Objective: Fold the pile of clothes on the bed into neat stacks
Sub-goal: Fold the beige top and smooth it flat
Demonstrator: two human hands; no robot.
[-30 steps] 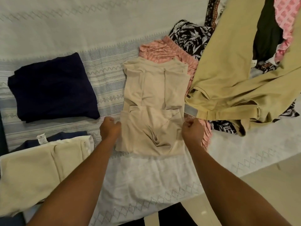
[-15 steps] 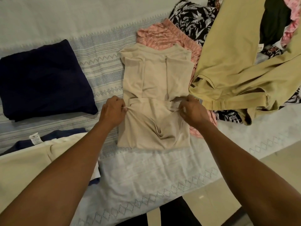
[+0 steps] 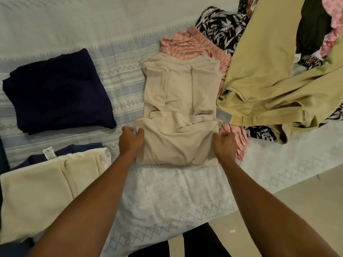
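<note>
Pinching opposite edges of the beige shirt [image 3: 178, 101], left hand [image 3: 130, 140] and right hand [image 3: 225, 144] rest curled on the bed [image 3: 167, 193].

I count two hands, my left hand [image 3: 130, 140] and right hand [image 3: 225, 144], and one beige top [image 3: 178, 93]. Folded pieces: three, namely one large navy garment [image 3: 55, 89], one cream garment [image 3: 37, 197] and one small navy garment [image 3: 74, 151]. Unfolded: one pair of khaki trousers [image 3: 269, 80], one pink striped garment [image 3: 187, 43], one leaf-print garment [image 3: 220, 25], one dark garment [image 3: 311, 25], one pink patterned piece [image 3: 334, 25]. One bed [image 3: 167, 197].
</note>
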